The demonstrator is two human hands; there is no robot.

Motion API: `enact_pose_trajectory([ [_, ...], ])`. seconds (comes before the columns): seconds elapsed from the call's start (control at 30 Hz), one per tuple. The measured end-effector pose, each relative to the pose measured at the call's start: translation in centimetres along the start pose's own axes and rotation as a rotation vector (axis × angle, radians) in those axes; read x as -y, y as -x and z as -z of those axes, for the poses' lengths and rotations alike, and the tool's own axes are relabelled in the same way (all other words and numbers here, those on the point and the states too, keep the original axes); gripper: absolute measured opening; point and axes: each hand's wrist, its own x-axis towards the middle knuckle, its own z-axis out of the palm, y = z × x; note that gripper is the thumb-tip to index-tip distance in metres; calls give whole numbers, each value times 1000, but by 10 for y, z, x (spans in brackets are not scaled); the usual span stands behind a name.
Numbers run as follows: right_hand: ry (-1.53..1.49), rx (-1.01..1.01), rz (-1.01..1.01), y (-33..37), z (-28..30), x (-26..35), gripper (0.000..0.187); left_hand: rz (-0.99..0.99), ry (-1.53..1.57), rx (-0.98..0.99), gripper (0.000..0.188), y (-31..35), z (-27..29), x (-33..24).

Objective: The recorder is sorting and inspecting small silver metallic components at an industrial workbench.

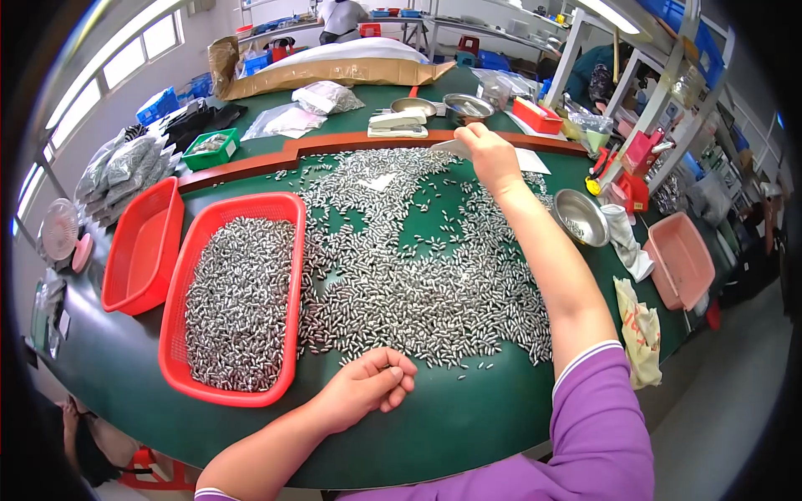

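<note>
A wide spread of small silvery, bullet-shaped metal pieces [401, 284] covers the middle of the green table [468, 417]. Beyond their far side, my right hand [489, 157] grips a thin pale card [452, 148], its edge low over the pieces. My left hand [372, 384] rests at the near edge of the spread with its fingers curled in; whatever they hold, if anything, is hidden. To the left, a red plastic basket [297, 250] is filled with the same pieces. A scrap of white paper [378, 182] lies among the far pieces.
A red tray [138, 284] stands left of the basket. A brown wooden strip [242, 171] borders the far side, with a white stapler [398, 124] behind it. At right are a metal bowl [581, 217], a white cloth [625, 242] and a pink basin [678, 259].
</note>
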Motion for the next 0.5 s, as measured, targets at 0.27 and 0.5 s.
enact_pose_trajectory([
  [0.27,-170,318,-299,-22,-54,4,27,45,10,34,16,1,3,-1],
  [0.5,-470,602,-282,-38,-39,2,30,9,1,0,15,2,2,0],
])
